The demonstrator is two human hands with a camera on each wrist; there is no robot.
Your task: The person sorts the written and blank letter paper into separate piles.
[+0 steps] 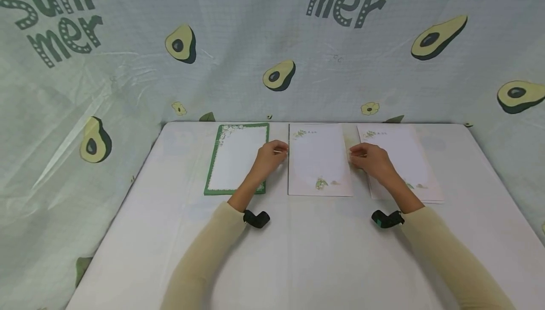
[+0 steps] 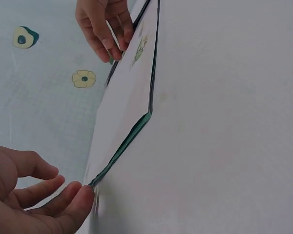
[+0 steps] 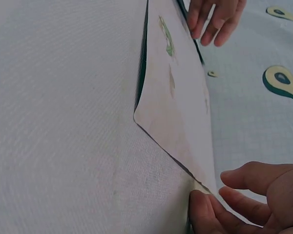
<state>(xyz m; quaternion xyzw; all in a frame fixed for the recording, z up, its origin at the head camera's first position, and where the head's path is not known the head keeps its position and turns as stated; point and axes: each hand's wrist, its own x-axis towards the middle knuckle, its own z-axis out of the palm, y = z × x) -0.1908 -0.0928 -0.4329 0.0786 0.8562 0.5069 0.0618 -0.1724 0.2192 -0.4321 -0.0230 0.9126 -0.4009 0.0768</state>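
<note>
A pale letter sheet (image 1: pixel 319 161), printed with small green flowers, lies in the middle of the table between both hands. My left hand (image 1: pixel 270 157) is at its left edge, fingertips touching the side in the left wrist view, thumb apart from them. On the opposite edge, the fingertips of my right hand (image 1: pixel 375 161) rest against the paper's side, its fingers loosely bent. A dark green edge (image 2: pixel 122 146) shows along the sheet's border in the left wrist view. Neither hand pinches the paper.
To the left lies a white sheet with a green floral border (image 1: pixel 236 158), partly under my left forearm. More pale printed sheets (image 1: pixel 398 146), slightly fanned, lie to the right beneath my right wrist. A curtain with avocado prints (image 1: pixel 238 26) hangs behind the white table (image 1: pixel 315 253).
</note>
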